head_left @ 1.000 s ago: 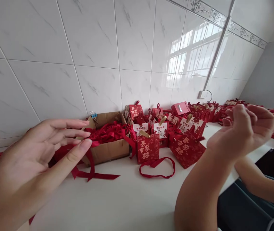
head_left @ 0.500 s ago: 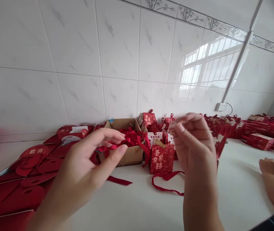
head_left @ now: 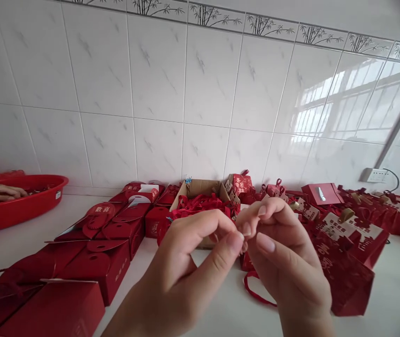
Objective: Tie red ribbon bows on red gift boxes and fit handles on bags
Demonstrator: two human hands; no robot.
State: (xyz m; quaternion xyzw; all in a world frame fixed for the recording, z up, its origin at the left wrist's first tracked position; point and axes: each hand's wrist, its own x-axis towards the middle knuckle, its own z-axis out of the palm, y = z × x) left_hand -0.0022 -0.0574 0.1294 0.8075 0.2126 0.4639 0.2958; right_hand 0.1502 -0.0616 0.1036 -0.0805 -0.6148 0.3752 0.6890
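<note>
My left hand [head_left: 189, 269] is raised over the counter, its thumb and forefinger pinched together. Their tips meet the curled fingertips of my right hand [head_left: 293, 262], whose thumb stands a little apart from the fingers. Whatever lies between the fingertips is too small or hidden to name. Behind the hands stands an open cardboard box [head_left: 205, 186] filled with red ribbons [head_left: 200, 204], partly covered by my left hand. A loop of red ribbon [head_left: 261, 298] lies on the counter below my right hand.
Rows of red gift boxes [head_left: 80, 302] cover the left of the white counter [head_left: 143, 285]. Farther left, another person's hand [head_left: 3, 192] reaches into a red plastic basin [head_left: 27, 213]. Red paper bags [head_left: 347, 276] crowd the right side. A socket [head_left: 375, 175] is on the tiled wall.
My hands have come together, fingertip to fingertip, from well apart. The view has swung left, bringing in the basin and the other person's hand; a forearm at right has left view.
</note>
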